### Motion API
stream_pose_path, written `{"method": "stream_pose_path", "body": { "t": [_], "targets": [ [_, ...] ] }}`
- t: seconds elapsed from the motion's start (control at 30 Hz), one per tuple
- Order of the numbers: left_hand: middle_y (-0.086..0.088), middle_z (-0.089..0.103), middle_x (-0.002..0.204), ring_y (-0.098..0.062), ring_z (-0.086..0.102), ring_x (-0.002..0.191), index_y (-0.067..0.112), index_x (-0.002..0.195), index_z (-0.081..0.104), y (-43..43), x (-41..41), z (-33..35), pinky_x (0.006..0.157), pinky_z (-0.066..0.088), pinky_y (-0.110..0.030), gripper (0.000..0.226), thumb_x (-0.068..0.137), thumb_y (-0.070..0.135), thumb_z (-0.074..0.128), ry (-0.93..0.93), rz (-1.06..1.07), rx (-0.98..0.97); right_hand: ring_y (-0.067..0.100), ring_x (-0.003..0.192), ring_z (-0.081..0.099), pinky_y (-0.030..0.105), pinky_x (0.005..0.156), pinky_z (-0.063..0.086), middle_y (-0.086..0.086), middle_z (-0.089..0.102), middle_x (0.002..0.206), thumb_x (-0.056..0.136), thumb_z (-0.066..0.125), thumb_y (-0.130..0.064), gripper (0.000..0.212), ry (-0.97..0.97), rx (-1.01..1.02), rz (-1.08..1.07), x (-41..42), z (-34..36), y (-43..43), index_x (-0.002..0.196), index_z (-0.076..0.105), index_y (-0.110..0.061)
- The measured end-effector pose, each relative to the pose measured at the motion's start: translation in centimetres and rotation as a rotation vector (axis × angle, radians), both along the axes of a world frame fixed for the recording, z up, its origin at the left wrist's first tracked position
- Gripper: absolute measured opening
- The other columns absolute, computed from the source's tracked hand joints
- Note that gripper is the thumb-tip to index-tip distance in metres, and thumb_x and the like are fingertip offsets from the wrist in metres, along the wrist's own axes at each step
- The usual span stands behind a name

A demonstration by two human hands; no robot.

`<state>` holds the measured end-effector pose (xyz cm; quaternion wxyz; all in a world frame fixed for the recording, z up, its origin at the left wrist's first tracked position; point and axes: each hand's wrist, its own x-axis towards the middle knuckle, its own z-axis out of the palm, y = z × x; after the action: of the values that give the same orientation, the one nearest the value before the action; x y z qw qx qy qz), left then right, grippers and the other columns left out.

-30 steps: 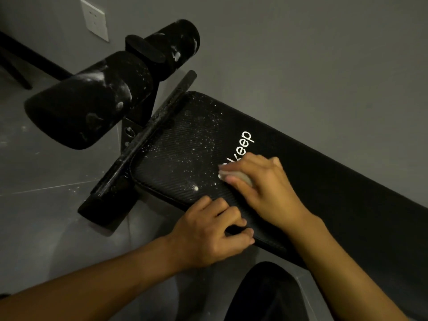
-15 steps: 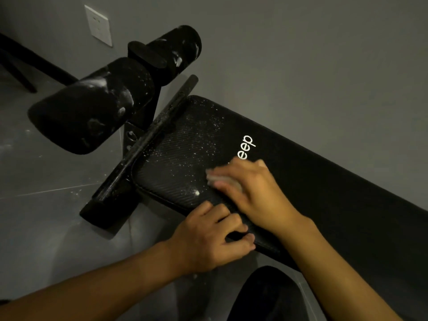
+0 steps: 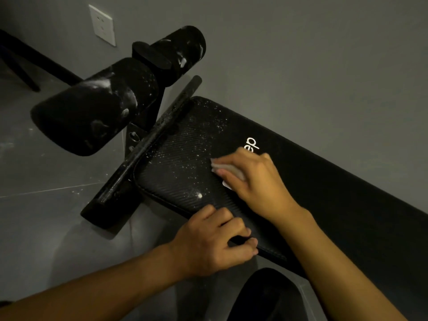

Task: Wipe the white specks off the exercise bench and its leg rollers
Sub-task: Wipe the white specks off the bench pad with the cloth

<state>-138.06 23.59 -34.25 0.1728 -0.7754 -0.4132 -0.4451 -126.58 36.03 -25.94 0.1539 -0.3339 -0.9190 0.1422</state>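
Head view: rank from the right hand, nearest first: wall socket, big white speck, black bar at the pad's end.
1. Big white speck, on the pad, left of the right hand.
2. Black bar, across the pad's end.
3. Wall socket, upper left.

Ahead of the right hand (image 3: 252, 181) and its white cloth (image 3: 225, 168), the speckled bench pad (image 3: 183, 158) lies open as far as the crossbar (image 3: 148, 147) at its end. Beyond that bar the leg rollers (image 3: 97, 117) stand raised. The left hand (image 3: 213, 244) grips the pad's edge near the right wrist.

Head-worn view looks steeply down (close) onto the bench (image 3: 324, 193).
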Motion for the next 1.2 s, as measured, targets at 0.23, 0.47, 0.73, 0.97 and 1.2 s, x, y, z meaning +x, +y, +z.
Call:
{"method": "stream_pose_path", "body": {
  "t": [0.23,0.47,0.73,0.97,1.2],
  "targets": [
    [0.006,0.072,0.086,-0.017,0.06,0.068,0.03,0.087,0.079,0.0,0.0,0.1,0.058,0.039,-0.032,0.006,0.089,0.035,0.081,-0.002,-0.013,-0.008,0.014,0.102,0.064,0.05,0.096,0.051,-0.007,0.066,0.114,0.098,0.059,-0.046,0.025,0.049,0.037,-0.323,-2.6,-0.1,5.6,0.119,0.067,-0.035],
    [0.005,0.072,0.087,-0.018,0.061,0.066,0.03,0.089,0.078,0.0,0.0,0.1,0.056,0.042,-0.033,0.003,0.089,0.032,0.081,-0.003,-0.03,-0.003,0.001,0.106,0.062,0.047,0.093,0.047,-0.018,0.066,0.114,0.099,0.05,-0.054,0.03,0.004,-0.002,-0.036,-0.3,-0.2,0.9,0.12,0.066,-0.04],
    [0.006,0.071,0.084,-0.018,0.06,0.067,0.031,0.083,0.078,-0.1,0.3,0.2,0.058,0.038,-0.033,0.007,0.089,0.033,0.08,-0.046,-0.013,-0.029,0.024,0.11,0.065,0.05,0.103,0.045,0.001,0.072,0.114,0.1,0.057,-0.044,0.025,0.053,-0.012,-0.439,-5.5,0.4,9.4,0.118,0.068,-0.028],
    [0.005,0.07,0.084,-0.018,0.057,0.067,0.029,0.083,0.078,0.0,0.2,0.5,0.057,0.038,-0.033,0.008,0.09,0.033,0.078,-0.04,-0.001,-0.025,0.006,0.102,0.063,0.049,0.094,0.046,-0.014,0.066,0.112,0.101,0.049,-0.053,0.031,-0.004,0.047,-0.08,-2.4,0.2,4.4,0.122,0.066,-0.037],
    [0.006,0.071,0.085,-0.018,0.057,0.068,0.03,0.083,0.078,-0.2,0.3,0.4,0.059,0.038,-0.033,0.01,0.091,0.035,0.078,-0.04,0.012,-0.037,0.024,0.113,0.063,0.05,0.103,0.043,0.0,0.071,0.117,0.102,0.055,-0.043,0.025,-0.005,-0.001,-0.398,-6.7,0.9,10.0,0.12,0.067,-0.031]
  ]
}}
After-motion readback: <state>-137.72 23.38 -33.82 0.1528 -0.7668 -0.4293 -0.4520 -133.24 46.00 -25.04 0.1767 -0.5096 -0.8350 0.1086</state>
